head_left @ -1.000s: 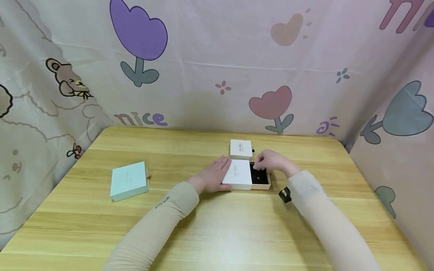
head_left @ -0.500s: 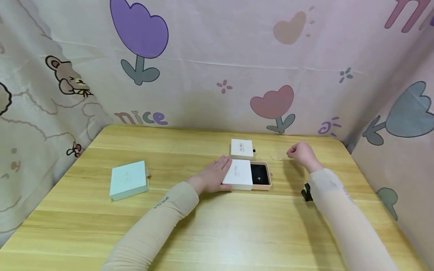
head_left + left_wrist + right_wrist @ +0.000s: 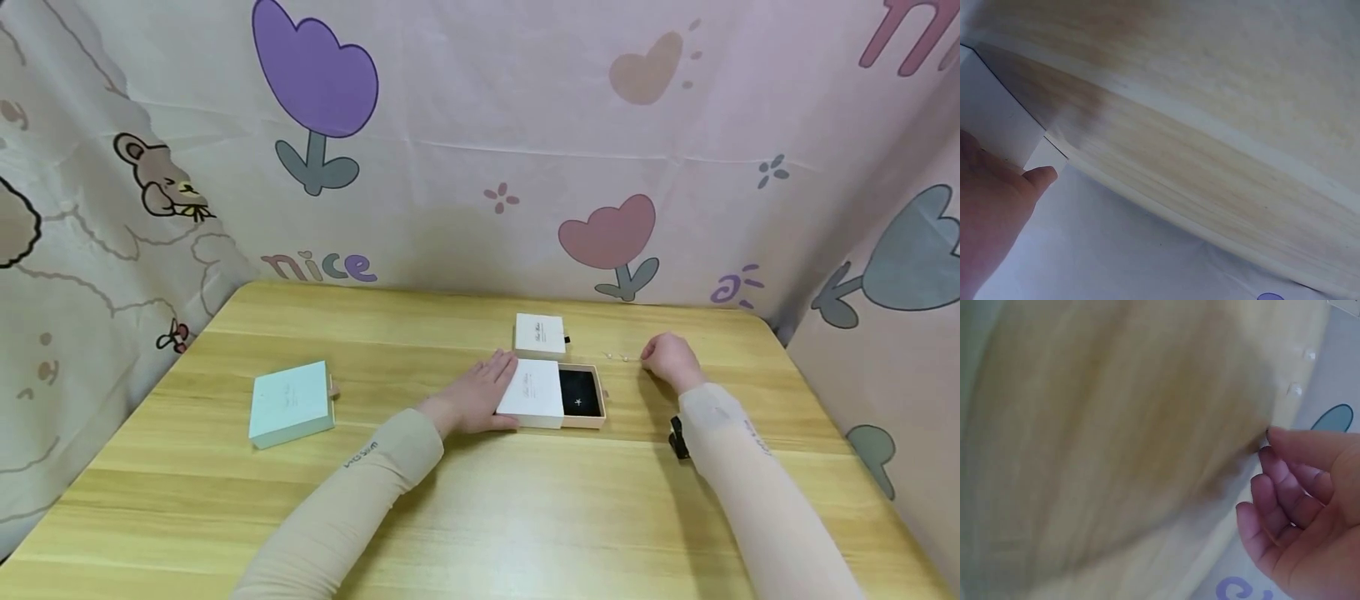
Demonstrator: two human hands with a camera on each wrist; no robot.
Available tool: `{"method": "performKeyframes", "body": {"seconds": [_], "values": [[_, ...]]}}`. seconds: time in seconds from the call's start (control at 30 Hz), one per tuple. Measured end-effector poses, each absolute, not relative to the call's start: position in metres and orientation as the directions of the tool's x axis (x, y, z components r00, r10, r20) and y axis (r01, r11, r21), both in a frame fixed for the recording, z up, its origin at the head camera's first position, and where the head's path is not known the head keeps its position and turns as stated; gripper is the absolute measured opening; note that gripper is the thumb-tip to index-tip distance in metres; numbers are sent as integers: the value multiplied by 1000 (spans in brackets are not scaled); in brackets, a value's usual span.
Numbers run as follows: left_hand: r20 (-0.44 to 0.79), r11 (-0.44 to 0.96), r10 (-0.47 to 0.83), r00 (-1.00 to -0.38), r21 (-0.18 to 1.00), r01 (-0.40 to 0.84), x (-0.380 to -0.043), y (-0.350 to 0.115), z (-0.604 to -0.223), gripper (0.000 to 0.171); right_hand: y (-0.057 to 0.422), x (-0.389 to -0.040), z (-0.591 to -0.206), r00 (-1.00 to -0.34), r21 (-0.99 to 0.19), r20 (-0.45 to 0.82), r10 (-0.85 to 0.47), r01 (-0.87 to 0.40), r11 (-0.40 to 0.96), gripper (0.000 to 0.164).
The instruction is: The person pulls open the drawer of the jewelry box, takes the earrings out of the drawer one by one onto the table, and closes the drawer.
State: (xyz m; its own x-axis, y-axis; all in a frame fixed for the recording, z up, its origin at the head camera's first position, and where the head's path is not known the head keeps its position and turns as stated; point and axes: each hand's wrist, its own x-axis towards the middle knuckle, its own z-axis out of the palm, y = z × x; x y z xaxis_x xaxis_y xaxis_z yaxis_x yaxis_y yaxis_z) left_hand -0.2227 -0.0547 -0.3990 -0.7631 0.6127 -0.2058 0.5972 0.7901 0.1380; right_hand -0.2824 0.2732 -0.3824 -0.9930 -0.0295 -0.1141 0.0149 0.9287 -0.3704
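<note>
My left hand (image 3: 480, 396) lies against the left end of a white jewellery box (image 3: 529, 392), fingers straight along it and thumb by the front corner. Out of the box's right side sticks its drawer (image 3: 602, 395), with a black pad (image 3: 573, 390) and a tiny star-shaped piece (image 3: 577, 402) on it. To the right, my right hand (image 3: 670, 361) is close over the table, thumb and forefinger pinching a tiny shiny piece of jewellery (image 3: 1264, 442), mostly hidden by the fingertips. Left of those fingers lie two small earrings, one nearer (image 3: 625, 358) and one farther (image 3: 608, 356).
Behind the opened box stands a smaller white box (image 3: 539, 333) with a black pull tab. A mint-green box (image 3: 291, 404) sits on the left of the wooden table (image 3: 480, 525). A patterned curtain (image 3: 450, 167) hangs along the back and sides.
The right hand has left the drawer, moved to the right and come down near the table. The two small earrings have come into sight. The left hand keeps its place on the box.
</note>
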Motion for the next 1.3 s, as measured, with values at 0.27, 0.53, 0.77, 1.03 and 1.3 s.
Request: {"method": "performKeyframes", "body": {"seconds": [0.27, 0.53, 0.77, 1.03, 1.3], "values": [[-174, 788, 616, -768, 151, 597, -225, -58, -395, 94, 261, -274, -345, -995, -364, -80, -66, -33, 931, 26], [-195, 797, 604, -773, 150, 585, -223, -60, -391, 94, 203, -250, -335, -930, -333, -92, -355, -308, 891, 15], [-199, 794, 608, -769, 150, 589, -221, -57, -396, 95, 171, -222, -355, -885, -134, -199, -420, -400, 907, 9], [-193, 793, 609, -769, 137, 593, -221, -53, -396, 94, 167, -210, -369, -889, 52, -20, -457, -457, 888, 22], [-187, 791, 611, -769, 142, 595, -221, -53, -396, 94, 167, -210, -365, -884, 3, -38, -465, -466, 885, 24]]}}
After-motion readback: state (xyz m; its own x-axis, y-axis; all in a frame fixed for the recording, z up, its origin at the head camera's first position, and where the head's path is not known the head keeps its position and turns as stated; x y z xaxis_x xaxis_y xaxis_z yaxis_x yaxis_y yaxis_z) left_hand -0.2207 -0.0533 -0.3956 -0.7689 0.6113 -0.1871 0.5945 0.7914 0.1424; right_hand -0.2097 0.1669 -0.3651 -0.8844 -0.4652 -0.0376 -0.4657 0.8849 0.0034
